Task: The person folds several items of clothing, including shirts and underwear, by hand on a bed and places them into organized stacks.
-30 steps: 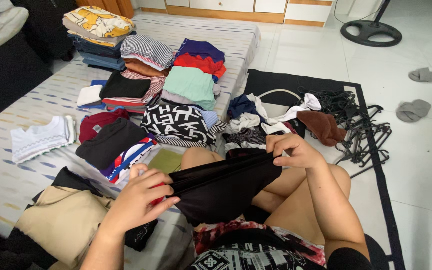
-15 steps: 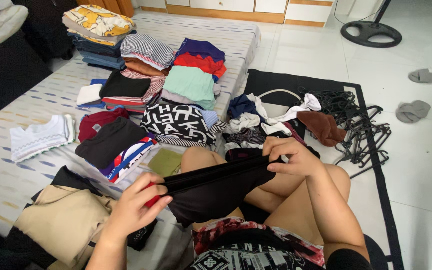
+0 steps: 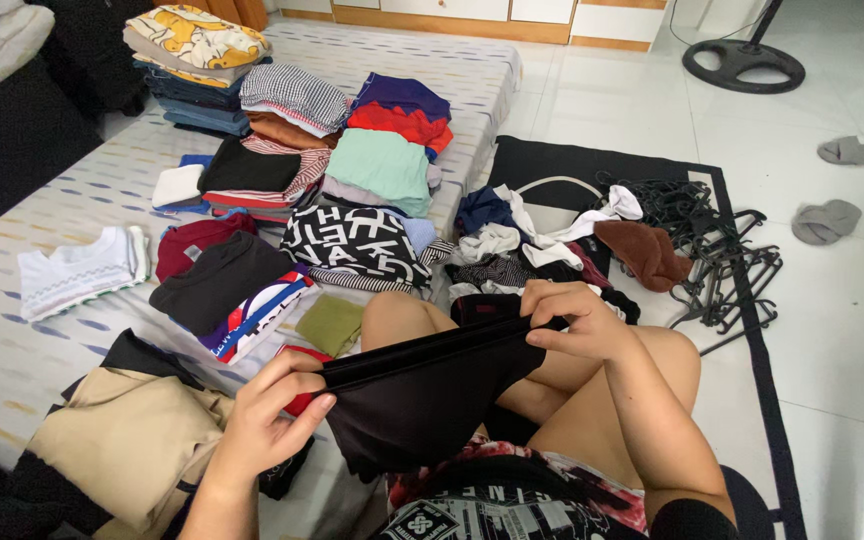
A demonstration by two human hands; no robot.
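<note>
Fingers of both hands are pinched shut on the top edge of a black garment (image 3: 422,395), which hangs stretched between them over the person's bare knees. The left hand (image 3: 270,420) grips its left end, thumb on top and fingertips curled under the fold; the right hand (image 3: 577,320) grips the right end, knuckles up.

Taking the black garment as the landmark: beyond it and to its left lies a mattress (image 3: 42,330) with a pale dotted cover, low on a white tiled floor (image 3: 832,330). On the mattress, just left of the garment, sits a folded tan piece (image 3: 127,440); farther beyond stand stacks of folded clothes (image 3: 352,170) and a white top (image 3: 77,270) lying alone. Directly beyond the garment is a loose heap of unfolded clothes (image 3: 542,245), resting on a dark rug (image 3: 572,165) with a tangle of black hangers (image 3: 712,250) to the right.

The mattress edge runs just behind the left hand. Bare floor opens well to the garment's right, where two grey slippers (image 3: 832,215) and a fan base (image 3: 742,65) lie far off.
</note>
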